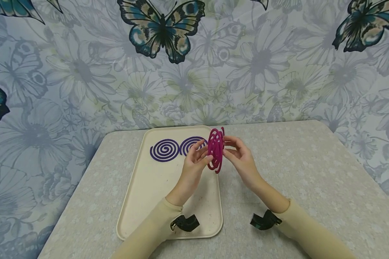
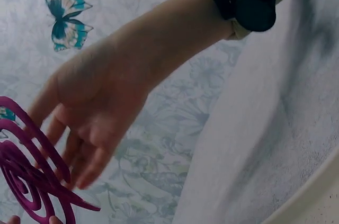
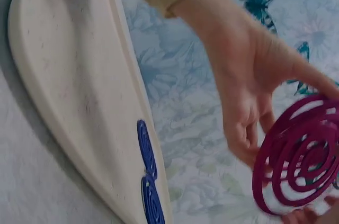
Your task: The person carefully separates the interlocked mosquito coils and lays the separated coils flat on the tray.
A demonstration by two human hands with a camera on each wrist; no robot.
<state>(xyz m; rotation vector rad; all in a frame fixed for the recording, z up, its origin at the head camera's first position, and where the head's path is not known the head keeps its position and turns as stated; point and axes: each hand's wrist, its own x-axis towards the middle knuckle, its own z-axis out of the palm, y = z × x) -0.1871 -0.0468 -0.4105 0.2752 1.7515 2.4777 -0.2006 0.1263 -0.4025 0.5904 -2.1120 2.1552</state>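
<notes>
Magenta mosquito coils (image 1: 215,150), nested together with their strands crossing, are held upright between both hands, almost edge-on in the head view. My left hand (image 1: 193,167) pinches the left side, thumb at the front and fingers behind. On the opposite side, my right hand (image 1: 243,160) grips the edge between thumb and fingers. The right wrist view shows the spiral face of the magenta coils (image 3: 312,158). Two purple mosquito coils, a left one (image 1: 164,150) and a right one (image 1: 184,145), lie side by side on the cream tray (image 1: 162,201); my left hand partly covers the right one.
The tray lies on a table with a pale patterned cloth (image 1: 311,172), under and beside my left forearm. Behind the table hangs a floral backdrop with butterflies (image 1: 259,61). Dark devices are strapped at the left wrist (image 1: 186,223) and right wrist (image 1: 265,220).
</notes>
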